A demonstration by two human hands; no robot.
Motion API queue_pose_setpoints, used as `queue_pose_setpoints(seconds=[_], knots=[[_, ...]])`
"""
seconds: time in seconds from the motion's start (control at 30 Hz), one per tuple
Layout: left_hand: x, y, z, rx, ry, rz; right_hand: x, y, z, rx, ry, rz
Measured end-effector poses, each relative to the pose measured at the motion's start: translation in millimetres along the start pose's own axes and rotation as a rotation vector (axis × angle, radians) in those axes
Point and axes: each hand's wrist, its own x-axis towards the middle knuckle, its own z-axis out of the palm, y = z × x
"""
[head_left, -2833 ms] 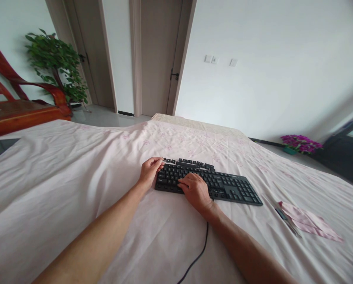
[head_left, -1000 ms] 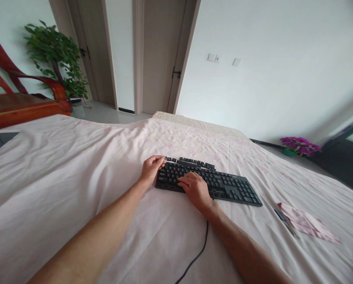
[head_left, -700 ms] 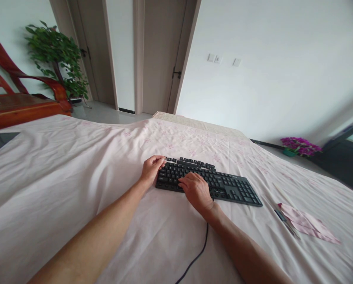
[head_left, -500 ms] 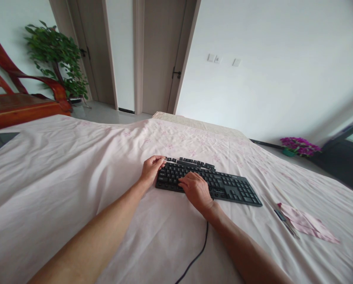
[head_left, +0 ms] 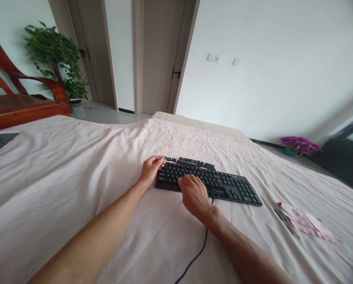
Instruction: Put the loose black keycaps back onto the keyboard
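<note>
A black keyboard (head_left: 238,188) lies on the pink bedsheet, its front row showing bare sockets without caps. Behind its far edge, loose keycaps (head_left: 191,161) are laid out in a line, the long space bar cap among them. My left hand (head_left: 151,169) is at the keyboard's far left corner, thumb and fingertips pinched on a small dark keycap at the end of that line, mostly covered by the fingers. Over the front row, left of the middle, my right hand (head_left: 195,195) has its fingers curled down; whatever is under the fingertips is hidden.
A cable (head_left: 194,260) runs from the keyboard toward me. On the right lie a pink cloth (head_left: 308,223) and a thin tool with a dark handle (head_left: 279,214). A dark flat object (head_left: 0,142) rests at the left edge of the sheet.
My right hand has drawn slightly toward me and its fingers have shifted over the front row. My left hand stays in the same place, still pinched.
</note>
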Motion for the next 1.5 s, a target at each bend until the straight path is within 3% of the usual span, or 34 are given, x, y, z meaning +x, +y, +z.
queue_pose_setpoints(seconds=[0.33,0.6,0.73,1.07,1.5], knots=[[-2.4,1.6,-0.1,-0.002,-0.001,0.007,-2.1,-2.6,-3.6,0.003,-0.056,-0.038],[-2.6,2.7,0.7,-0.01,0.01,-0.004,-3.5,21.8,12.9,0.296,0.1,0.103],[-1.5,1.2,-0.4,0.002,0.006,0.002,-3.3,22.7,15.0,0.335,0.185,0.131],[-2.1,1.1,0.5,0.03,0.024,0.005,-3.8,15.6,16.4,0.259,0.132,0.068],[-4.5,-1.5,-0.8,0.448,0.09,0.165,12.5,51.0,18.5,0.401,0.288,0.285]])
